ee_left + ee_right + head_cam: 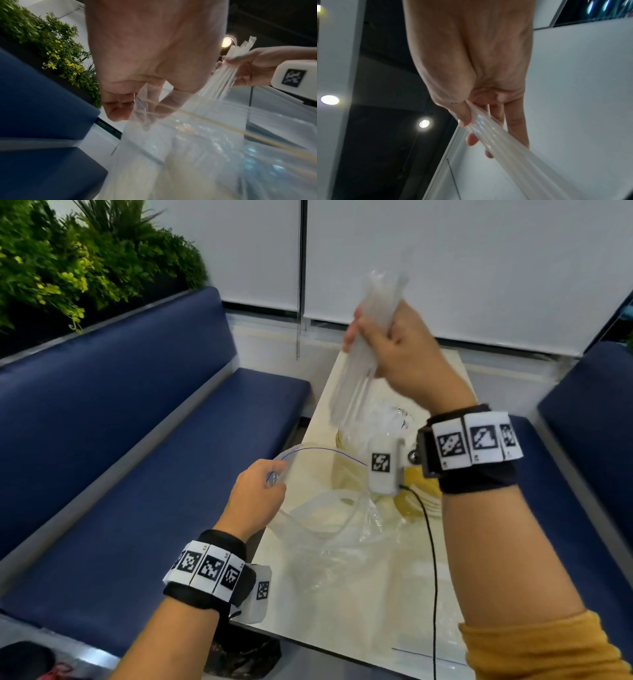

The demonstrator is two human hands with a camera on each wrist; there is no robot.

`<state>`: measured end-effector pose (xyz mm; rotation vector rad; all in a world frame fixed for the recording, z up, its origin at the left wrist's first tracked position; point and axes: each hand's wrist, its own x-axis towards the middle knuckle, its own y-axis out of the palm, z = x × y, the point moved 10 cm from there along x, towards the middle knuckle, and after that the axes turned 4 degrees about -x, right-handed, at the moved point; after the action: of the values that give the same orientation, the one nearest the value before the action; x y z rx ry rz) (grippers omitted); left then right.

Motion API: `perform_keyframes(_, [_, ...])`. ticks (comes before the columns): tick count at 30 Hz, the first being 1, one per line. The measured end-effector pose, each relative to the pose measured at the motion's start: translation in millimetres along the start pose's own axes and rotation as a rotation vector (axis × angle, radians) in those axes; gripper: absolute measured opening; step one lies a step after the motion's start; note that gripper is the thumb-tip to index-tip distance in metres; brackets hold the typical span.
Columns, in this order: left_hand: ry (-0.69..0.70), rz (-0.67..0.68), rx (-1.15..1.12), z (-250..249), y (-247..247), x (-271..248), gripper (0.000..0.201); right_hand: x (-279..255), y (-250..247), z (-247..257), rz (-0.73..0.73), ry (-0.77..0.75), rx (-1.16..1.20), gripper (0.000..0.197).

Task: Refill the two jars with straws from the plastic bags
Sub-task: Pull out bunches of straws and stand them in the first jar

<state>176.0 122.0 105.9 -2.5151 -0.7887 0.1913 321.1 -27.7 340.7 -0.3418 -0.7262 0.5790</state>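
One plastic bag (329, 508) lies open on the table (394, 594), its rim pinched by the left hand (255, 494). Farther, the right hand (404, 354) grips a straw bundle (363, 337), raised above the jars (416, 494), which are half hidden; filling seems still ahead.

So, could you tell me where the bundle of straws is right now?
In the head view, the bundle of straws is held up in the right hand, above the table.

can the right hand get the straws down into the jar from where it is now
Probably yes. The right hand grips the straws clear above the jar, but crumpled bag plastic partly covers its mouth, so it may snag.
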Motion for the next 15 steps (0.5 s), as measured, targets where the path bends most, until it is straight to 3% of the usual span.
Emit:
perform_keyframes(3, [0.007,0.011,0.012,0,1,0,0.040,12,-39,-20,-0.176,0.021,-0.148,0.009])
perform_keyframes(6, [0.020,0.018,0.026,-2,1,1,0.041,17,-43,-68,-0.234,0.146,-0.255,0.017])
perform_keyframes(9, [0.031,0.020,0.028,-6,2,2,0.041,12,-25,-117,-0.199,0.289,-0.318,0.028])
perform_keyframes(15, [0.026,0.020,0.024,-10,3,1,0.040,-18,23,-188,-0.056,0.500,-0.259,0.026])
